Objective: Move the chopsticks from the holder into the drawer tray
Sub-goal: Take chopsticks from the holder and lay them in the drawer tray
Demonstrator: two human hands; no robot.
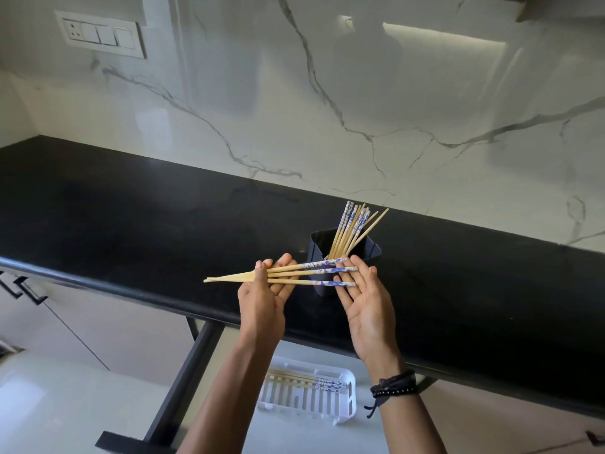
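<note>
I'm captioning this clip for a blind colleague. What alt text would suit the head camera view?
The left hand and right hand, palms up, hold three chopsticks level above a black counter, before a dark holder with more chopsticks standing in it. Below, a white tray in an open drawer already holds a few chopsticks.

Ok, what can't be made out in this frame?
Head view, the only one:
- Part of the holder front: behind the held chopsticks and the right hand.
- Lower ends of the standing chopsticks: inside the holder's walls.
- Left end of the tray: behind the left forearm.
- Count of the tray chopsticks: too small.
</note>
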